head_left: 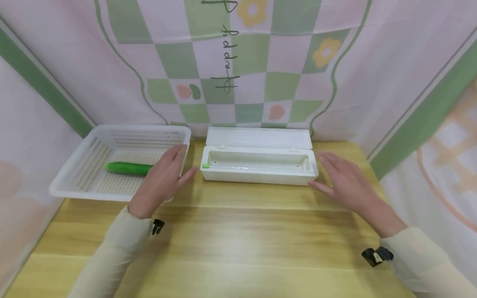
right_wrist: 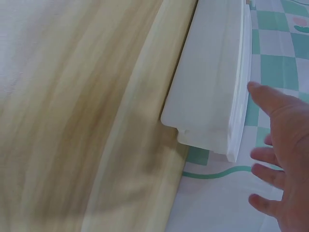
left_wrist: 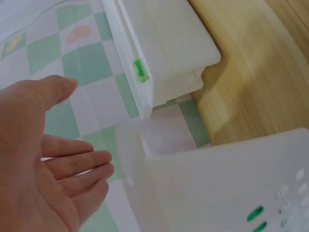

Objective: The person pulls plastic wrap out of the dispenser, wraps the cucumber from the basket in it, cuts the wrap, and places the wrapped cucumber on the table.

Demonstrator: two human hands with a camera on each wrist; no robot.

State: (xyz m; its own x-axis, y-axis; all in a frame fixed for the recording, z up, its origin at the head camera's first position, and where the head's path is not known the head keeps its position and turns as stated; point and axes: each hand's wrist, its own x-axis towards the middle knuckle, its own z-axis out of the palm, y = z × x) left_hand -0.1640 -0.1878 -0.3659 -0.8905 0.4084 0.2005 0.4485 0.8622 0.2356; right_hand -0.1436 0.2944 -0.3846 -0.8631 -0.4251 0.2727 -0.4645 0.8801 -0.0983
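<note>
A long white plastic box (head_left: 257, 177), resembling a cling film dispenser, stands at the back of the table with its lid (head_left: 258, 138) raised. At its left front corner is a small green slider (head_left: 205, 166). A green cucumber (head_left: 128, 168) lies in the white perforated basket (head_left: 89, 196) on the left. Over the basket's right side, my left hand (head_left: 160, 178) has its fingers extended and hides one end of the cucumber. Close by the right end of the box, my right hand (head_left: 346, 182) spreads its thumb and fingers, holding nothing.
A wooden table (head_left: 238, 244) carries the box and the basket. Behind it hangs a green-and-white checkered curtain (head_left: 249, 54), with more pale fabric at both sides. A narrow gap separates the basket from the box.
</note>
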